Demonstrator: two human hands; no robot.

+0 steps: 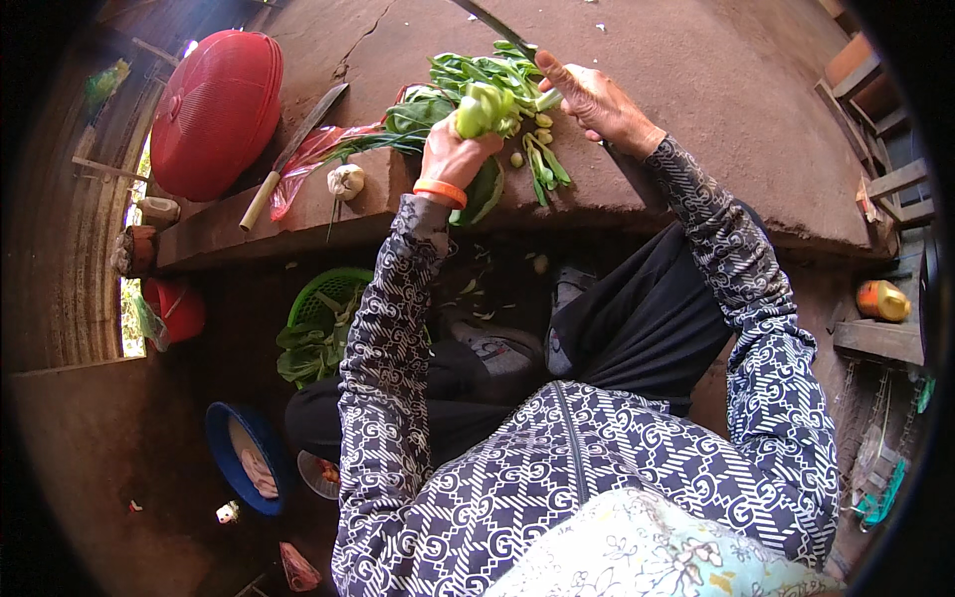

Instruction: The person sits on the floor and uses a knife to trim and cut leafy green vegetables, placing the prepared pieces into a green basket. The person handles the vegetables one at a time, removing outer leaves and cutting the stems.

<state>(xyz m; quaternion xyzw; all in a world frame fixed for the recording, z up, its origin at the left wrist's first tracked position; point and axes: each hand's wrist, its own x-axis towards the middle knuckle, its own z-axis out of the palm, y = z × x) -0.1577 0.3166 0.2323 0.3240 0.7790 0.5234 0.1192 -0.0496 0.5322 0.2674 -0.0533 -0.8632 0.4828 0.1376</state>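
My left hand (456, 154), with an orange band at the wrist, is closed around a pale green leafy vegetable (485, 107). To its right, my right hand (609, 107) grips a long dark knife (497, 27), which reaches up and left past my thumb; a dark part of it also shows below my wrist. Beneath both hands, a heap of leafy greens (458, 70) lies on the brown raised ledge. Small cut stems and leaves (542, 169) are scattered beside it. A garlic bulb (346, 181) sits left of my left hand.
A second knife (288, 149) with a pale handle lies by a red plastic bag (316, 157). Left of these is a red mesh dome cover (221, 114). Below the ledge stand a green basket (310, 298) with leaves and a blue basin (224, 458). A yellow bottle (882, 300) lies at right.
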